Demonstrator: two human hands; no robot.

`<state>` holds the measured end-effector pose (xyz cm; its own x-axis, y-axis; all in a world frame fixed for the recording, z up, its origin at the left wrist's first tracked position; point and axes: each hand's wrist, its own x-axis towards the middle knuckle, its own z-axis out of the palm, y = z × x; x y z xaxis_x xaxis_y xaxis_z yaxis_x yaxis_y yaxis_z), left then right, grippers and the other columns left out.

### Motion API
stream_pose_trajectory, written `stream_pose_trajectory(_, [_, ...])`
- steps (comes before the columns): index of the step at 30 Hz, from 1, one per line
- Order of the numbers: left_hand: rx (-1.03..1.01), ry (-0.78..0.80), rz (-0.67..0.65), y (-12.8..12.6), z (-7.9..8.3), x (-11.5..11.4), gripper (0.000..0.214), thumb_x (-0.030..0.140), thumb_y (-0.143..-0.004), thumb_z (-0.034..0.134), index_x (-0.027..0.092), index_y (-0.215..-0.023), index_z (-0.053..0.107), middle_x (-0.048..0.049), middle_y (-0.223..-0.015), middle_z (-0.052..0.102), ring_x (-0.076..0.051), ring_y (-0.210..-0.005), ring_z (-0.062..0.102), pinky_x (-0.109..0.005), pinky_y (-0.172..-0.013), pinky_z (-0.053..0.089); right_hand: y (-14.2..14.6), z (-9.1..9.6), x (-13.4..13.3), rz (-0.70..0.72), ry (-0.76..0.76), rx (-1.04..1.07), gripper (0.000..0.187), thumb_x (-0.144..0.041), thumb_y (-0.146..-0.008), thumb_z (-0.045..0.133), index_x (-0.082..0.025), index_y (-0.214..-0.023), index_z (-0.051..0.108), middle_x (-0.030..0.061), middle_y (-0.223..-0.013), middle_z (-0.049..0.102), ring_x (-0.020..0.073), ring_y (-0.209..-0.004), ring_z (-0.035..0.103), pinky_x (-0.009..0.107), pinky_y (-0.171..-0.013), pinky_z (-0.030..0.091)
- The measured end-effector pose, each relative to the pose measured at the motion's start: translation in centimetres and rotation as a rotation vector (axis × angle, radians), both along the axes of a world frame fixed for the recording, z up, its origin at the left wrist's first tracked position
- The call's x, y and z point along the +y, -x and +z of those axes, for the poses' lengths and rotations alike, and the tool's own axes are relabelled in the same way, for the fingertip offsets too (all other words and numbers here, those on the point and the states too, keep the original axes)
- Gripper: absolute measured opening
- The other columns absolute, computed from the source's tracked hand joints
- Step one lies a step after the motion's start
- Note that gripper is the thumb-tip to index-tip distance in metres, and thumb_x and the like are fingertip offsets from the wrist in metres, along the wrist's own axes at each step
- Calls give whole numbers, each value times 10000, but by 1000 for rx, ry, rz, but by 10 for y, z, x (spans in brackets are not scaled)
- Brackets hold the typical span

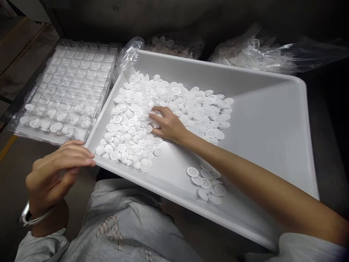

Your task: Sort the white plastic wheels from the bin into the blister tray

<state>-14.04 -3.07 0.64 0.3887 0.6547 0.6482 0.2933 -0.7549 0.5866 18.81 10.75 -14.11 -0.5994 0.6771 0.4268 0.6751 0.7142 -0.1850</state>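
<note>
A large white tray (261,120) holds a heap of small round white plastic discs (131,112), some ribbed or with holes like little wheels. My right hand (167,125) reaches into the middle of the heap, its fingers and thumb curled around a few discs. My left hand (58,171) is at the tray's near left corner, fingers stretched out and fingertips at the rim; nothing shows in it. Beyond that hand lies a clear plastic blister tray (73,87) with many pockets. Discs sit in its nearest rows, while glare blurs the farther pockets.
A smaller group of discs (207,183) lies near the tray's front wall, under my right forearm. Behind the tray are clear plastic bags (245,54) of similar pieces. The tray's raised rim surrounds the heap, and its near edge is close to my lap.
</note>
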Motion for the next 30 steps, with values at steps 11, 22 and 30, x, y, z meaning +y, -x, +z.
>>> stream_pose_trajectory(11, [-453,313,-76,-51,-6,2,258,165,-914,500,208,-1002,738,-25,-668,684,-144,-686,654,-333,-751,556,7,-6,9,-38,103,191,338,-387,-941,569,-180,-1208,583,87,-1212,607,187,-1019,620,399,-867,551])
stream_pose_trajectory(22, [-1383,1312,-9,-90,8,16,177,131,-802,507,207,-875,649,20,-809,657,-70,-714,658,-211,-709,578,35,42,13,-130,-13,553,246,-441,-951,515,-213,-981,603,54,-908,661,185,-788,644,378,-672,561])
stream_pose_trajectory(30, [-1619,1780,2,-139,14,22,361,367,-933,331,158,-841,612,-51,-843,652,-138,-757,651,-283,-680,550,67,122,-51,300,-86,580,149,-249,-873,621,-271,-1012,571,20,-862,668,168,-775,656,306,-600,550])
